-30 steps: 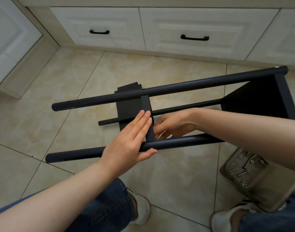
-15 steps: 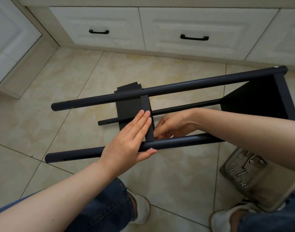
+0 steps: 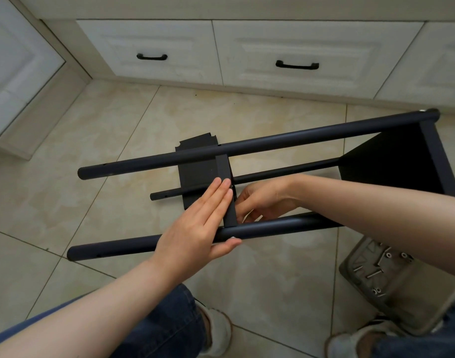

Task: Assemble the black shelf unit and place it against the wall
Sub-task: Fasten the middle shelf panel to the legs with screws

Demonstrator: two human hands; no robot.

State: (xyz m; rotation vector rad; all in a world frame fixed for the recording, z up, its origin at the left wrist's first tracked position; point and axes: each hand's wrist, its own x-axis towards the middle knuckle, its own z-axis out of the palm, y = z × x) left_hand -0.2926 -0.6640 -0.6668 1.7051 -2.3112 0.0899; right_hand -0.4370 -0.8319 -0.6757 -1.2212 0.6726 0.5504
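The black shelf unit lies on its side on the tiled floor, its round posts running left to right. A black end shelf is fixed at the right. A middle black shelf panel stands between the posts. My left hand presses flat with straight fingers on that panel's edge, the thumb under the near post beside a silver screw head. My right hand reaches between the posts behind the panel with curled fingers; what they hold is hidden.
A grey plastic tray with several screws and washers sits on the floor at the lower right, by my right shoe. My left shoe is below the posts. White cabinet drawers with black handles run along the back.
Nothing has moved much; the right hand's fingers shifted slightly behind the panel, and the left hand stays pressed on it.
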